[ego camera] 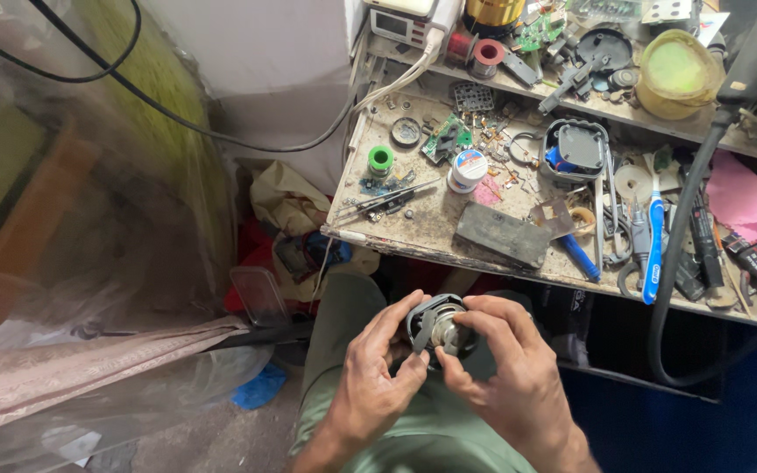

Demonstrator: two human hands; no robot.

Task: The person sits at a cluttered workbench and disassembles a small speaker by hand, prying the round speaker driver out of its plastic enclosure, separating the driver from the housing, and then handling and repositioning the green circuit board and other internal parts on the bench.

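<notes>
Both hands over the lap, gripping one part: small round dark-grey plastic housing with a shiny metal centre (439, 328). Left hand (370, 377) cups its left edge, fingers curled on the rim, thumb near the front. Right hand (505, 368) clamps the right side, thumb and forefinger pinched at the metal centre. Part sits just below the front edge of the dusty, cluttered wooden workbench (431, 223). On the bench: flat dark grey rectangular block (502, 235), blue-handled tool (654, 250), green tape roll (381, 159), small green circuit board (446, 138), round white tin (468, 169). Thick black hose (676, 254) hangs down at right.
</notes>
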